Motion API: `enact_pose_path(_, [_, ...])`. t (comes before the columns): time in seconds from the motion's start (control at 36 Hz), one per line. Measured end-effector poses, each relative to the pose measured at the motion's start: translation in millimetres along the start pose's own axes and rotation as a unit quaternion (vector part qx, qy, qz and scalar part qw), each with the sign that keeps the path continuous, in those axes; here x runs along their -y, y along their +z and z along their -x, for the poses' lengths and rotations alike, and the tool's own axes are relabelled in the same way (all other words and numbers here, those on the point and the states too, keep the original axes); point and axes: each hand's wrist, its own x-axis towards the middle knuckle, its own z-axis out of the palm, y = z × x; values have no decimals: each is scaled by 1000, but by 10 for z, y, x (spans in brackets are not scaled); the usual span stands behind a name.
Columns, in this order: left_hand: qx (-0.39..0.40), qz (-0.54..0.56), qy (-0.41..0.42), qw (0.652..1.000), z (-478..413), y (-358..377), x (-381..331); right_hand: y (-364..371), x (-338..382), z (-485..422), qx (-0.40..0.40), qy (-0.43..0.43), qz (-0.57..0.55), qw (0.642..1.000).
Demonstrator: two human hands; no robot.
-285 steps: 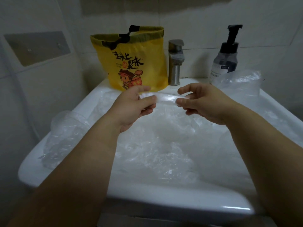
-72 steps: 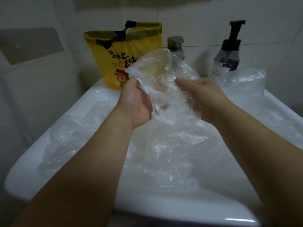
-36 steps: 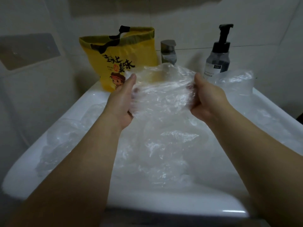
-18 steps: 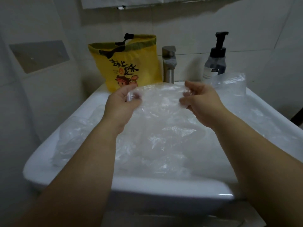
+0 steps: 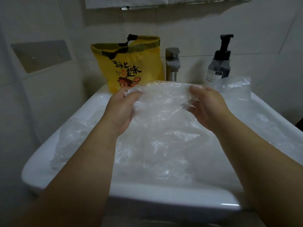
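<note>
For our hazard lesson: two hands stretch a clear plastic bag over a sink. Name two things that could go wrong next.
1. The thin clear plastic bag, pulled between the left hand and right hand, might tear or slip free.
2. If dropped, it could get lost among the other clear bags heaped in the sink.

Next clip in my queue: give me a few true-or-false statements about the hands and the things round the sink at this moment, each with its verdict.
1. The left hand and the right hand both grip one clear plastic bag. True.
2. The yellow bag stands to the right of the faucet. False: it stands to the faucet's left.
3. The pump bottle lies on its side in the sink. False: it stands upright behind the basin, to the right of the faucet.
4. More crumpled clear plastic lies in the sink below the hands. True.
</note>
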Motion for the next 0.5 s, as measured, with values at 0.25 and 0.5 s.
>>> enact_pose_path(0.25, [63,-114,-157,979,33,36,44,0,-30,-13,-75,-38,65,994])
enact_pose_path(0.5, [42,-2,-145,989,5,19,52,-11,-13,-19,-31,61,-41,997])
